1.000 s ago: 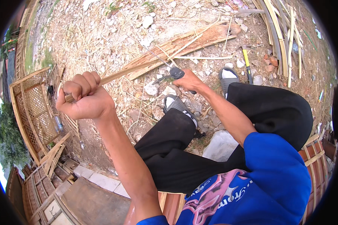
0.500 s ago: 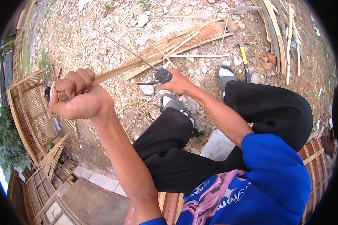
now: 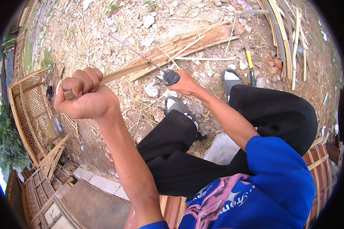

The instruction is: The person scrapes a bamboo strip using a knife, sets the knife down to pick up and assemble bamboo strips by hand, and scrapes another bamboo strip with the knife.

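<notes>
My left hand [image 3: 86, 93] is closed in a fist around one end of a narrow wooden strip [image 3: 120, 73], held up at the left. The strip slants away to the right, and its other end reaches over a weathered plank [image 3: 187, 41] on the ground. In my right hand [image 3: 185, 83] is a long thin-bladed tool [image 3: 171, 77] with a bulky black handle. Its slender blade points to the upper left and crosses the strip near the far end. Whether blade and strip touch, I cannot tell. The fingers around the handle are partly hidden.
A hammer [image 3: 250, 65] with a yellow and black handle lies beyond my right foot. Long wooden strips [image 3: 281, 34] are heaped at the upper right. Lattice panels [image 3: 30, 114] stand at the left. A pale rock [image 3: 221, 148] sits between my legs; stones and shavings litter the ground.
Both hands, with the strip and the tool, appear slightly farther right, largely along with a small shift of the whole view. A dark curved piece beside the handle no longer shows clearly.
</notes>
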`<action>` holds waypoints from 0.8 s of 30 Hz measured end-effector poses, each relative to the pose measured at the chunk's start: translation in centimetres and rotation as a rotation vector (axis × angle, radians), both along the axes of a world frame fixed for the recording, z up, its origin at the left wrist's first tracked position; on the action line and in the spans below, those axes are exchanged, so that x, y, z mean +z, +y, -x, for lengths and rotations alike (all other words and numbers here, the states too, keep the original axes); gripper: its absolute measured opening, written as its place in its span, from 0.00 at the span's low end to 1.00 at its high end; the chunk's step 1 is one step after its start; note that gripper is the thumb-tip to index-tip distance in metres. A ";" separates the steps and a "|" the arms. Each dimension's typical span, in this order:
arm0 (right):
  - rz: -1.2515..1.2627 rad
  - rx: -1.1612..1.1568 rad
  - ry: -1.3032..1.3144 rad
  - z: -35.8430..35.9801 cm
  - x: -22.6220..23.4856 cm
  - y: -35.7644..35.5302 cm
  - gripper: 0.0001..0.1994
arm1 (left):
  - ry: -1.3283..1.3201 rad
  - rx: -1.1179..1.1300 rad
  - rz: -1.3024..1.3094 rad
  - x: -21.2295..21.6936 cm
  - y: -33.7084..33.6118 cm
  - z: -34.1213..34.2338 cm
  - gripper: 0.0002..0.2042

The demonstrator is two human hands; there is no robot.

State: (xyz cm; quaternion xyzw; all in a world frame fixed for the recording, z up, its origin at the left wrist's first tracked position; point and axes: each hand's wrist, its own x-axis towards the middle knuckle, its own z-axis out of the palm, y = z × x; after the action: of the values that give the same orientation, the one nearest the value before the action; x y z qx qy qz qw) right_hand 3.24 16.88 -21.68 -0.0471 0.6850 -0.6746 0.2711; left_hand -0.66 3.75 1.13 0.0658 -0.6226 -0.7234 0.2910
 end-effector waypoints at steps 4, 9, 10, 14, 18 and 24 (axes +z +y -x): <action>-0.078 0.031 -0.108 -0.1 3.0 0.7 0.19 | 0.012 0.063 0.020 -0.3 -0.9 -0.1 0.17; -0.133 -0.073 -0.049 -1.0 2.9 0.5 0.20 | 0.029 -0.012 0.041 -0.3 0.1 -0.2 0.17; -0.071 -0.031 -0.113 -0.5 3.7 0.9 0.18 | 0.024 -0.010 0.031 -0.1 0.4 0.0 0.17; 0.232 0.084 -0.618 0.4 1.4 1.4 0.15 | 0.028 -0.001 0.018 0.0 0.4 0.7 0.17; 0.062 -0.051 0.050 -0.5 5.1 0.3 0.17 | 0.033 0.008 0.018 -0.2 0.0 0.6 0.16; 0.125 0.018 0.251 0.7 11.0 -0.4 0.15 | 0.036 0.059 0.037 0.0 -0.2 -0.1 0.16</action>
State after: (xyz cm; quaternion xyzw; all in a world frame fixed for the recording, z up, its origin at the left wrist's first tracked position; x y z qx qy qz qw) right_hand 2.55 16.44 -10.63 -0.1542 0.6700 -0.7020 0.1858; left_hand -0.58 3.57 1.13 0.0659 -0.6283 -0.7039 0.3247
